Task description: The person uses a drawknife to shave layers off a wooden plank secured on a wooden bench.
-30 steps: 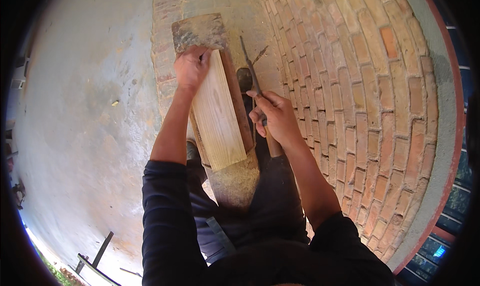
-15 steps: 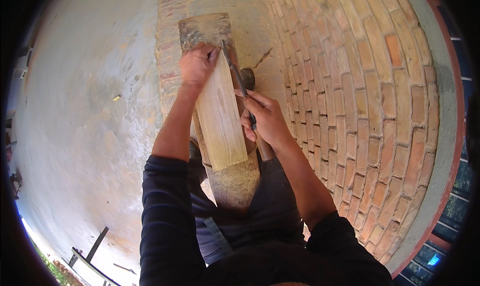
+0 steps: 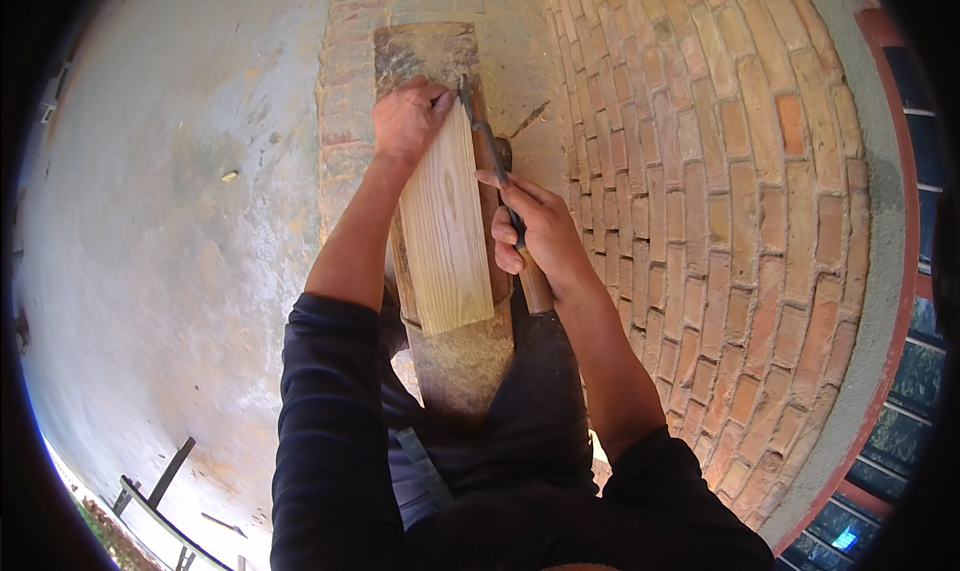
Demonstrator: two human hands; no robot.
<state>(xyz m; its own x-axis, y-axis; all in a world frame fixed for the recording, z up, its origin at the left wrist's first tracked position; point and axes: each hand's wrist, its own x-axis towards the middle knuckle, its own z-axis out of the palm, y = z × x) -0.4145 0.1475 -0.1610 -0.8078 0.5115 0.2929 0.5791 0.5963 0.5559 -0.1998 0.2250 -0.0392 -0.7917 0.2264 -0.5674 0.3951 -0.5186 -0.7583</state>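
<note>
My left hand [image 3: 408,121] has its fingers closed on the far end of a pale, straight-grained board [image 3: 445,251]. The board lies lengthwise on a longer, worn, dusty wooden plank [image 3: 425,46] between my legs. In my right hand [image 3: 535,226], beside the board's right edge, is a dark, slender metal tool [image 3: 478,123] with a wooden handle [image 3: 536,291]. Its tip meets or nearly meets the board's far right corner, close to my left fingertips; contact is hard to tell. My right fingers curl round the tool.
Brickwork [image 3: 740,211] covers the right side, bordered by a grey band and dark barred panes [image 3: 905,381]. A stained pale surface [image 3: 170,221] fills the left, with dark metal bars [image 3: 170,471] at lower left. A dark shoe [image 3: 503,151] shows behind the tool.
The tool has swung left from beside the board to its far right corner, most of this in the first half second. My left hand stays on the board. The view has shifted slightly.
</note>
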